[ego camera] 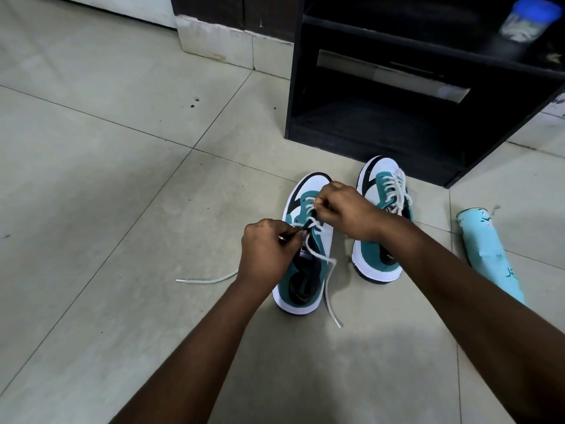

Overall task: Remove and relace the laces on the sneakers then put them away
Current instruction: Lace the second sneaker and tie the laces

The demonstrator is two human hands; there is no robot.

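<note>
Teal sneaker point(305, 264) between both hands point(269, 252) point(345, 209) pinching its lace point(318, 255); black shelf point(397, 117) beyond.

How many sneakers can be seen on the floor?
2. One sneaker lies under both hands, half laced. The other sneaker stands to its right, laced, in front of the black shelf. None seems hidden.

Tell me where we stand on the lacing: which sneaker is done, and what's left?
The right sneaker looks fully laced. The left sneaker is in hand: the left hand and right hand each pinch its lace, which crosses only the front eyelets, with both ends loose on the floor. Whether this is unlacing or relacing I can't tell. Still left: finishing it and putting both into the black shelf unit.
</note>
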